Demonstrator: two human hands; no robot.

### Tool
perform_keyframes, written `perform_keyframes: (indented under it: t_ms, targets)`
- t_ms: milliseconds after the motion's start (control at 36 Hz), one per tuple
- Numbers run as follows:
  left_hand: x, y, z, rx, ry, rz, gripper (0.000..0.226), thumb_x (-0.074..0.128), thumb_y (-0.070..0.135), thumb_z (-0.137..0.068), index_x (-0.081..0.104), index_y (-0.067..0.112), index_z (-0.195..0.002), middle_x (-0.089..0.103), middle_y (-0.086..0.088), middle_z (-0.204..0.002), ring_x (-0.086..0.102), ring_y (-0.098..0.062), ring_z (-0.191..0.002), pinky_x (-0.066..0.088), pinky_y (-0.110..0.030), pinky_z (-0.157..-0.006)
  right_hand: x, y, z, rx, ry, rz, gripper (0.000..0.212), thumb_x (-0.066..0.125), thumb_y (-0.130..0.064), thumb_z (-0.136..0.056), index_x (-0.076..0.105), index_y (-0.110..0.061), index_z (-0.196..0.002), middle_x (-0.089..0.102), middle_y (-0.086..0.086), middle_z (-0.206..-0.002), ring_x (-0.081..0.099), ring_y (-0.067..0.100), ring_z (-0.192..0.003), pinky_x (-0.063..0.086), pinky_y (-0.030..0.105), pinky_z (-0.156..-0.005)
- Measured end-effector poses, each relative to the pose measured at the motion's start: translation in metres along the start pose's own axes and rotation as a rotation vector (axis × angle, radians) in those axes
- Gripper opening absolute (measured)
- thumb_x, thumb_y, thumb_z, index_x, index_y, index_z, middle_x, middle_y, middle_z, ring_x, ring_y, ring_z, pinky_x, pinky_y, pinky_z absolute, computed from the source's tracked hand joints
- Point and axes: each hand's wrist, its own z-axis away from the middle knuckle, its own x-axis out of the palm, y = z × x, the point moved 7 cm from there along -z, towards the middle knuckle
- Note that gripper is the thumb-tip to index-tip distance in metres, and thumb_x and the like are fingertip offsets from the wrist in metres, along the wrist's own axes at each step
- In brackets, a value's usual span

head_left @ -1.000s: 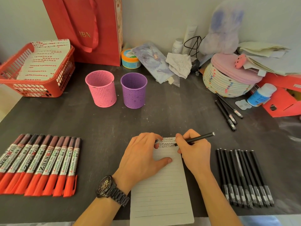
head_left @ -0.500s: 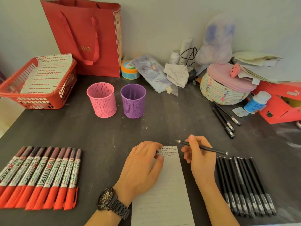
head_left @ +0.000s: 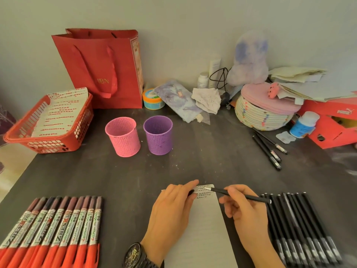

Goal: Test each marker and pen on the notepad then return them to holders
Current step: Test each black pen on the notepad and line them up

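"ZHEN" runs along the markers (head_left: pixel 58 235) left of the left hand (head_left: pixel 172 211). Gold "HBN" marks the red bag (head_left: pixel 100 70) beyond it. "PUMA" marks the red box (head_left: pixel 328 122) beyond the right hand (head_left: pixel 245 215).

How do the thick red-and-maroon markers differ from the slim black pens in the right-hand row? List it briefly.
The red-and-maroon markers are thick; the slim black pens are thin. The markers carry white printed labels; the pens' barrels are plain black. The markers lie left of the white notepad, the pens right. Both sit in tidy rows on the dark table.
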Motion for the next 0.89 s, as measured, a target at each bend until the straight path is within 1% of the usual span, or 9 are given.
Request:
perform_keyframes:
  t_ms: [83, 167, 306, 389, 472, 583, 694, 806, 889]
  targets:
    - [0.0007, -0.0041, 0.0010, -0.062, -0.015, 0.041, 0.015, 0.046, 0.047, -0.100, 0.046, 0.044, -0.115, 0.061, 0.021, -0.097, 0.052, -0.004, -0.086, 0.048, -0.025, -0.074, 0.0010, -0.0023, 0.0012, -0.016, -0.021, 0.020, 0.025, 0.057, -0.004, -0.095, 0.072, -0.012, -0.077, 0.068, 0.022, -0.067, 0.052, 0.018, -0.046, 0.043, 0.023, -0.045]
    - [0.0034, -0.0075, 0.0022, -0.069, -0.035, 0.053, 0.013, 0.045, 0.050, -0.097, 0.045, 0.046, -0.109, 0.061, 0.022, -0.101, 0.054, -0.004, -0.092, 0.048, -0.025, -0.079, 0.0023, -0.0041, 0.0017, -0.028, -0.041, 0.021, 0.024, 0.057, -0.002, -0.095, 0.072, -0.010, -0.079, 0.069, 0.022, -0.068, 0.052, 0.019, -0.046, 0.043, 0.023, -0.045]
    - [0.0011, -0.0049, 0.0016, -0.039, -0.016, 0.043, 0.021, 0.042, 0.048, -0.097, 0.055, 0.038, -0.111, 0.061, 0.024, -0.104, 0.052, 0.003, -0.097, 0.049, -0.022, -0.079, 0.0045, -0.0064, 0.0029, -0.033, -0.064, -0.006, 0.014, 0.060, -0.009, -0.089, 0.072, -0.008, -0.080, 0.068, 0.023, -0.067, 0.052, 0.020, -0.048, 0.044, 0.023, -0.046]
    - [-0.0004, -0.0045, 0.0020, -0.021, 0.007, 0.039, 0.020, 0.046, 0.045, -0.099, 0.058, 0.036, -0.113, 0.062, 0.024, -0.105, 0.052, 0.003, -0.099, 0.046, -0.019, -0.081, 0.0042, -0.0065, 0.0026, -0.038, -0.068, -0.013, 0.016, 0.060, -0.006, -0.089, 0.072, -0.008, -0.079, 0.067, 0.022, -0.066, 0.053, 0.020, -0.047, 0.044, 0.023, -0.045]
    - [-0.0011, -0.0029, 0.0020, -0.002, 0.020, 0.026, 0.023, 0.046, 0.044, -0.100, 0.061, 0.033, -0.114, 0.064, 0.022, -0.106, 0.053, 0.001, -0.098, 0.046, -0.019, -0.081, 0.0058, -0.0070, 0.0028, -0.036, -0.081, -0.012, 0.013, 0.062, -0.016, -0.084, 0.073, -0.010, -0.079, 0.067, 0.022, -0.066, 0.053, 0.019, -0.048, 0.044, 0.024, -0.046]
    - [-0.0017, -0.0024, 0.0021, 0.017, 0.037, 0.020, 0.024, 0.047, 0.042, -0.098, 0.062, 0.032, -0.113, 0.064, 0.020, -0.106, 0.054, 0.001, -0.098, 0.045, -0.017, -0.081, 0.0052, -0.0067, 0.0029, -0.037, -0.088, -0.006, 0.013, 0.062, -0.018, -0.083, 0.073, -0.011, -0.079, 0.067, 0.021, -0.066, 0.053, 0.019, -0.048, 0.044, 0.023, -0.046]
    - [-0.0009, -0.0022, 0.0022, 0.040, 0.054, 0.024, 0.019, 0.047, 0.041, -0.097, 0.056, 0.036, -0.114, 0.062, 0.022, -0.106, 0.053, 0.001, -0.097, 0.043, -0.017, -0.082, 0.0052, -0.0065, 0.0031, -0.039, -0.088, 0.008, 0.013, 0.062, -0.015, -0.085, 0.073, -0.012, -0.079, 0.067, 0.020, -0.066, 0.054, 0.019, -0.049, 0.044, 0.024, -0.046]
    - [0.0000, -0.0026, 0.0022, 0.057, 0.057, 0.010, 0.020, 0.047, 0.043, -0.098, 0.056, 0.037, -0.114, 0.062, 0.022, -0.107, 0.053, 0.001, -0.097, 0.043, -0.015, -0.081, 0.0044, -0.0058, 0.0030, -0.051, -0.092, 0.039, 0.023, 0.058, -0.002, -0.092, 0.073, -0.012, -0.079, 0.068, 0.019, -0.066, 0.054, 0.018, -0.049, 0.044, 0.023, -0.046]
    - [0.0003, -0.0023, 0.0026, 0.072, 0.050, 0.003, 0.021, 0.047, 0.043, -0.098, 0.058, 0.036, -0.115, 0.063, 0.021, -0.107, 0.053, 0.001, -0.098, 0.043, -0.013, -0.081, 0.0066, -0.0058, 0.0038, -0.055, -0.114, 0.047, 0.019, 0.059, -0.004, -0.091, 0.073, -0.012, -0.081, 0.069, 0.019, -0.067, 0.054, 0.018, -0.049, 0.044, 0.023, -0.046]
